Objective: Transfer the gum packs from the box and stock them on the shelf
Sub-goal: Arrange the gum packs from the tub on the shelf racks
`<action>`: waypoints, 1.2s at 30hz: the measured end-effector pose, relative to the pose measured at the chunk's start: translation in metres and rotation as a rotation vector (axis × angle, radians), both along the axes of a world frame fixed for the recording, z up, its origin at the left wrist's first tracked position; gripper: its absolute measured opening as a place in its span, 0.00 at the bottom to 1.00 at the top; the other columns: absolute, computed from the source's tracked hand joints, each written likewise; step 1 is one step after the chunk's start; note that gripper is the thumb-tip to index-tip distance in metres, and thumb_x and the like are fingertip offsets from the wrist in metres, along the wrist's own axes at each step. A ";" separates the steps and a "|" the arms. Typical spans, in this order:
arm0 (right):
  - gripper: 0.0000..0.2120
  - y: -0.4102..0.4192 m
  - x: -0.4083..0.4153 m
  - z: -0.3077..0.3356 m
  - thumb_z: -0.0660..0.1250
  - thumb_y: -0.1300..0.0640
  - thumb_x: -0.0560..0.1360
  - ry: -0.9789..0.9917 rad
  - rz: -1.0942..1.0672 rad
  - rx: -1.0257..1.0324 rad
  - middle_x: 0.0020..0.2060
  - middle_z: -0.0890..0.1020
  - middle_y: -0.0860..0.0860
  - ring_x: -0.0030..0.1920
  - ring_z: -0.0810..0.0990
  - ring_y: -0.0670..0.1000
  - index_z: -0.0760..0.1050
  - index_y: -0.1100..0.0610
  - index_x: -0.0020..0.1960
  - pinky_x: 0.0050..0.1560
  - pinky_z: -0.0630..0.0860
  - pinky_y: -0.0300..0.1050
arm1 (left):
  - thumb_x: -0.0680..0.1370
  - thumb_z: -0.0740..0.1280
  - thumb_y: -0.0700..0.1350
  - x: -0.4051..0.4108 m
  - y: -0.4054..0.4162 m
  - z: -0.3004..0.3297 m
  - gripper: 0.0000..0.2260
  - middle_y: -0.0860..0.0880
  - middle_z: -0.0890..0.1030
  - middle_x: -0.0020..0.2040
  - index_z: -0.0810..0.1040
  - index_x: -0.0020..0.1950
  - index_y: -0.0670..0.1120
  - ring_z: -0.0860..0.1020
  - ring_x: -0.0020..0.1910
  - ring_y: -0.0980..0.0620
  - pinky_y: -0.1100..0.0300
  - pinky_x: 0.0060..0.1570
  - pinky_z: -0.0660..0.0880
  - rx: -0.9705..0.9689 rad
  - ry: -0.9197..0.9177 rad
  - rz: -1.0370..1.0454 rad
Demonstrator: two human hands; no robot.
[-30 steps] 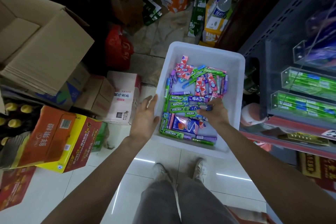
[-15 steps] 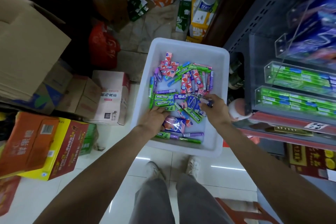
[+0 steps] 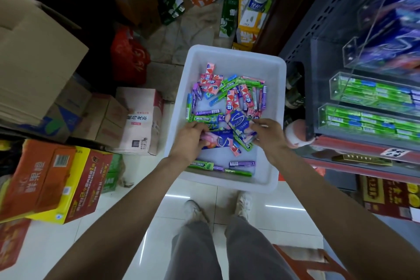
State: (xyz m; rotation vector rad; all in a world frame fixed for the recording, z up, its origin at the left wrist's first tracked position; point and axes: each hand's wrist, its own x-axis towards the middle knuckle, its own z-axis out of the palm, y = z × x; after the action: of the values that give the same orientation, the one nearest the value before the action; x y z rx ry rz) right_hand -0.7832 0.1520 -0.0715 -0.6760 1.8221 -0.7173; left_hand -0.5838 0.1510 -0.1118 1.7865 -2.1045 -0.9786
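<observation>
Both hands are inside the white box (image 3: 229, 56) on the floor, among the mixed gum packs (image 3: 229, 97). The left hand (image 3: 188, 138) curls its grip on a blue-pink pack (image 3: 218, 141). The right hand (image 3: 266, 132) pinches a blue pack (image 3: 238, 121). The shelf (image 3: 363, 147) stands just right of the box.

The box (image 3: 229, 61) is plain white. Between the two sets of fingers (image 3: 200, 128) lies a blue gum pack (image 3: 238, 121) with a white swirl; under the left fingers, a blue and pink pack (image 3: 218, 141). Beyond the fingers lie green Doublemint sticks (image 3: 203, 118), purple sticks (image 3: 207, 112) and red-and-white packs (image 3: 230, 101). On the shelf, green and blue packs (image 3: 372, 91) fill clear trays.
</observation>
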 end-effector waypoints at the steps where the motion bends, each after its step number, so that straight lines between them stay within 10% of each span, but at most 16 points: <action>1: 0.01 -0.002 -0.001 0.008 0.66 0.62 0.76 -0.072 -0.045 -0.006 0.43 0.79 0.62 0.35 0.74 0.55 0.76 0.60 0.46 0.37 0.72 0.48 | 0.74 0.70 0.38 0.002 0.000 0.007 0.13 0.43 0.77 0.55 0.76 0.58 0.40 0.75 0.54 0.45 0.63 0.52 0.67 0.007 0.065 0.072; 6: 0.10 -0.001 -0.014 0.058 0.65 0.71 0.72 -0.365 -0.043 -0.115 0.44 0.76 0.61 0.34 0.80 0.51 0.72 0.58 0.45 0.32 0.75 0.42 | 0.74 0.72 0.42 -0.003 -0.015 0.054 0.10 0.45 0.78 0.47 0.73 0.49 0.42 0.77 0.48 0.45 0.55 0.49 0.73 0.206 0.502 0.394; 13: 0.30 0.006 -0.069 0.125 0.58 0.75 0.72 -0.580 0.021 -0.313 0.46 0.82 0.53 0.39 0.82 0.49 0.69 0.48 0.65 0.35 0.79 0.45 | 0.76 0.67 0.37 -0.076 -0.026 0.140 0.14 0.46 0.78 0.51 0.71 0.60 0.45 0.81 0.41 0.54 0.65 0.40 0.79 0.372 0.971 0.291; 27: 0.17 0.038 -0.338 0.209 0.66 0.73 0.72 -0.138 -0.025 -0.649 0.31 0.82 0.51 0.30 0.81 0.46 0.65 0.53 0.45 0.31 0.79 0.39 | 0.76 0.68 0.39 -0.340 -0.019 0.211 0.11 0.46 0.78 0.51 0.72 0.56 0.43 0.76 0.51 0.49 0.52 0.55 0.75 0.151 0.957 0.113; 36: 0.16 -0.009 -0.432 0.191 0.71 0.68 0.70 0.332 0.014 -0.667 0.44 0.83 0.58 0.44 0.81 0.57 0.69 0.51 0.46 0.51 0.77 0.61 | 0.73 0.71 0.35 -0.418 -0.032 0.237 0.28 0.50 0.80 0.50 0.61 0.58 0.61 0.79 0.52 0.49 0.51 0.53 0.78 -0.094 0.848 0.116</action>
State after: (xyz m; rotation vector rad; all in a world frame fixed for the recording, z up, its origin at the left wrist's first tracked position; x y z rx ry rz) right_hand -1.2156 0.1432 0.1199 -1.3008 1.8619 -1.2856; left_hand -1.0014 0.1186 0.1256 1.1189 -1.4594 -1.2760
